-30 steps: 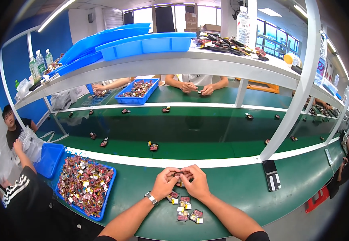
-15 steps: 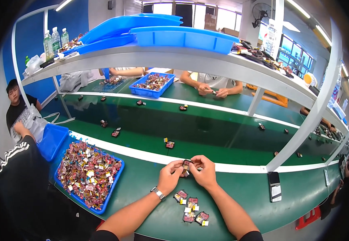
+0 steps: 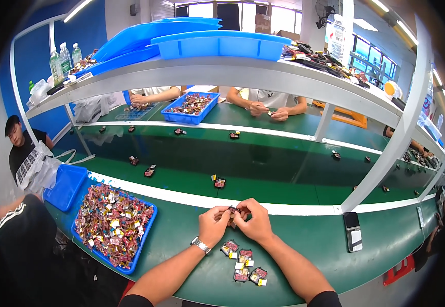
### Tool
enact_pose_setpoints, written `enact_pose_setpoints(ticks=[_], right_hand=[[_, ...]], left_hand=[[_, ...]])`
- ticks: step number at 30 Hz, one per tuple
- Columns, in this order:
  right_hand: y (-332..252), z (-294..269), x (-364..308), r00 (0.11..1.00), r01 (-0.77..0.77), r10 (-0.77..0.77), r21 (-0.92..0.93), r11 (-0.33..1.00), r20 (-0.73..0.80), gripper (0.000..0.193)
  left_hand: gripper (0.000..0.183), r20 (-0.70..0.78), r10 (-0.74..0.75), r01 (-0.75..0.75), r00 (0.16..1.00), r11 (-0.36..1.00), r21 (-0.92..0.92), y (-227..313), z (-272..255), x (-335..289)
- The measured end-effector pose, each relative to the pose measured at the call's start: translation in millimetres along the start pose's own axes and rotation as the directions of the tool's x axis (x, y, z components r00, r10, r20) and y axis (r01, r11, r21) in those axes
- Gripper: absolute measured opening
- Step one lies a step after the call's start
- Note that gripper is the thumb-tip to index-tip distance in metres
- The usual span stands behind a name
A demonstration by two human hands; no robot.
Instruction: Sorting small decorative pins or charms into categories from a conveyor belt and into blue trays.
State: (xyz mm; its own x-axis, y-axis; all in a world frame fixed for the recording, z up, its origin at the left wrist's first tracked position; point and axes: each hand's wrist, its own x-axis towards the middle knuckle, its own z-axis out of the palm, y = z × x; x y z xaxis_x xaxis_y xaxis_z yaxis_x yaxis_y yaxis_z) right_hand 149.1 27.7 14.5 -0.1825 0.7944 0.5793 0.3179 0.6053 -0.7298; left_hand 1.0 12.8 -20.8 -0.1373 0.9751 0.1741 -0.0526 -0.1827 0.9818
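Note:
Above the near edge of the green worktop, my left hand (image 3: 213, 225) and my right hand (image 3: 253, 221) are closed together on one small black-framed part (image 3: 232, 210). Fingers and thumbs cover most of it. Between my forearms lie several similar parts (image 3: 241, 275), each with a dark frame, a reddish-brown inside and a white and yellow tag. To the left of my left forearm stands a blue tray (image 3: 151, 225), heaped with small reddish pieces (image 3: 111, 222) that carry white and yellow tags.
Beyond a white rail (image 3: 181, 197) runs a green conveyor belt (image 3: 263, 169) with scattered parts. A shelf (image 3: 207, 69) with blue trays spans overhead on white posts (image 3: 386, 158). A black phone-like device (image 3: 353, 233) lies right. Other people work across the belt and at left.
The held part has turned and is now more covered by my fingers. At left, a person's dark-sleeved arm has drawn back and down from the plastic bag. My view has shifted slightly.

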Motion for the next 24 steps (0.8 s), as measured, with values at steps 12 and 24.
enact_pose_setpoints(ticks=[12,24], right_hand=[[-6,-1,-2,0.996,0.086,-0.086,0.015,0.996,0.037,0.016],[-4,-2,0,0.988,0.151,-0.152,0.016,0.988,0.022,0.015]], left_hand=[[0.019,-0.047,0.081,-0.068,0.996,0.970,0.234,16,-1,-3],[0.019,-0.027,0.152,-0.135,0.988,0.933,0.333,17,0,-2]])
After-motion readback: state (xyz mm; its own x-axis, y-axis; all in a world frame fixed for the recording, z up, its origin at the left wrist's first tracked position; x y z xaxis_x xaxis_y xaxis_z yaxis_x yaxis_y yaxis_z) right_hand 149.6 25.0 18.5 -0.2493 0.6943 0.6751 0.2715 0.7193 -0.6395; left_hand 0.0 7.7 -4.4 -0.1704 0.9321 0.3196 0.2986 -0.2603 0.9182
